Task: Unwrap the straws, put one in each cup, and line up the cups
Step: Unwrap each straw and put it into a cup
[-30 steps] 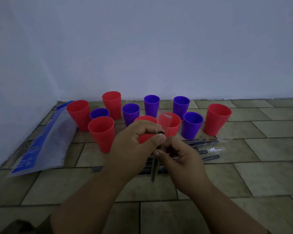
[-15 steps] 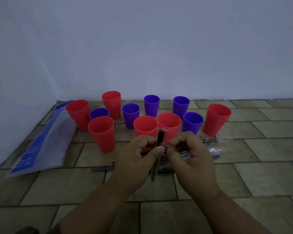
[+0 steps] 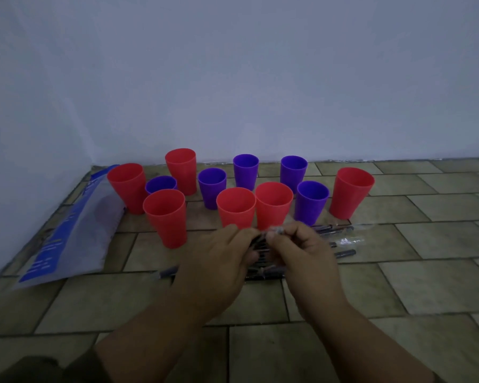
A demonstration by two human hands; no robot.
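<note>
Tiled floor (image 3: 426, 286) meets a pale wall (image 3: 260, 78), and near the corner six red cups (image 3: 165, 217) and five purple cups (image 3: 311, 201) stand upright in a loose cluster. At the left a blue and white plastic bag (image 3: 67, 239) lies against the wall. You hold your two hands close together, just in front of the cups. Your left hand (image 3: 219, 261) pinches a dark straw (image 3: 257, 240) with curled fingers, and your right hand (image 3: 302, 258) pinches the clear wrapper (image 3: 277, 230) at the straw's upper end. More wrapped straws (image 3: 343, 254) lie on the floor under and to the right of your hands.
</note>
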